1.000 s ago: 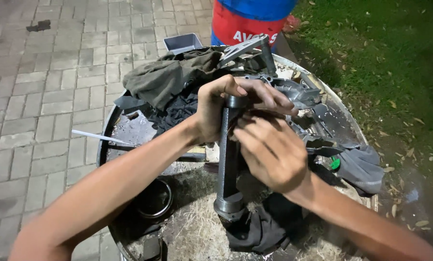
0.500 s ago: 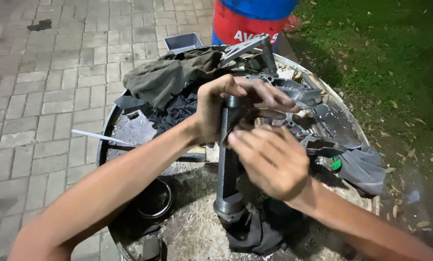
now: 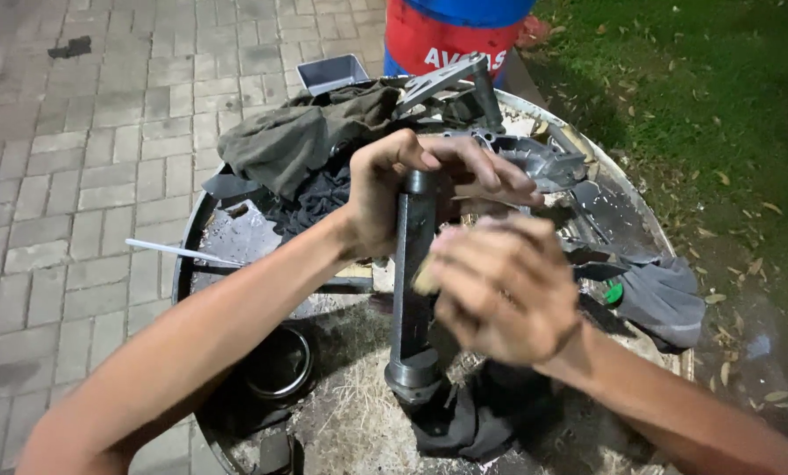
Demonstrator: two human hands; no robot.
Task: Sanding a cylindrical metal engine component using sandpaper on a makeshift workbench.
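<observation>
In the head view, the left hand (image 3: 403, 189) wraps its fingers around the top of a dark steel tube (image 3: 413, 281) that stands upright near the middle of a round metal table (image 3: 191, 264). The right hand (image 3: 504, 290) is curled closed just right of the tube at mid-height; it is blurred, and something small and yellowish seems pinched against the tube, though the view is too soft to be sure. The tube looks heavy, rigid and probably greasy, so it could slip in a bare palm. Its thick collar at the bottom, which rests on a dark rag (image 3: 464, 422), offers the firmest stop for a grip, and the top, where the left hand holds, steadies it well.

Room is tight. Far of the hands lie an olive cloth (image 3: 315, 132) and grey cast metal parts (image 3: 535, 163) with sharp-looking edges, close to the left knuckles. A steel ring (image 3: 275, 365) lies near-left of the tube, and a thin white rod (image 3: 174, 252) juts over the left rim. A grey cloth (image 3: 667, 295) hangs at the right rim. The clearest space is the near side of the table, and upward.
</observation>
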